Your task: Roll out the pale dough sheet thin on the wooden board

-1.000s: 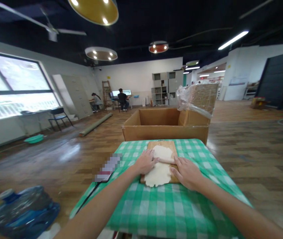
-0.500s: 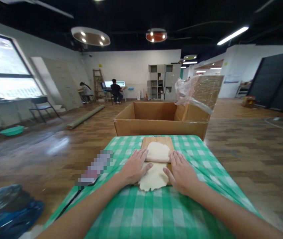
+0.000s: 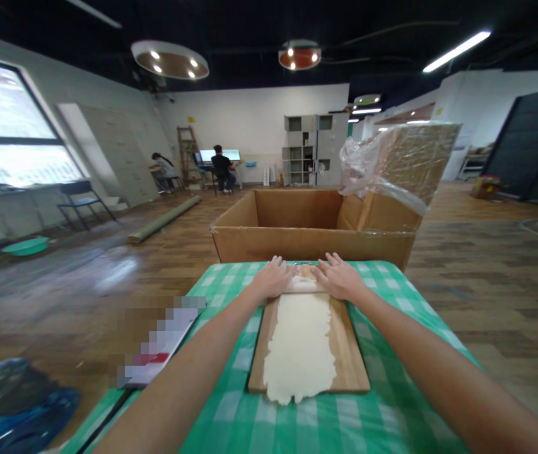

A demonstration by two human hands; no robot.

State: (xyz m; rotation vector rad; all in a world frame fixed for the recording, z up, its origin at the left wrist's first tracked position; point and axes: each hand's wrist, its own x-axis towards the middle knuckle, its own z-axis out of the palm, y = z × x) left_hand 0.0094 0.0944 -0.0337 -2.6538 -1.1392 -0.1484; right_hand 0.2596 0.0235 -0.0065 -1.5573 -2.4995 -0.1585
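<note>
Rolling pale dough on a wooden board

Our left hand (image 3: 272,278) and right hand (image 3: 339,277) press flat, fingers spread, on a wooden rolling pin (image 3: 303,285) atop the flattened pale dough sheet (image 3: 299,347), frame centre.

An open cardboard box (image 3: 313,233) stands beyond the green checked tablecloth (image 3: 391,296).

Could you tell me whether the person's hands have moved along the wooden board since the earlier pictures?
Yes. The left hand and right hand moved from mid-board to the wooden board's far end, towards the cardboard box.
</note>
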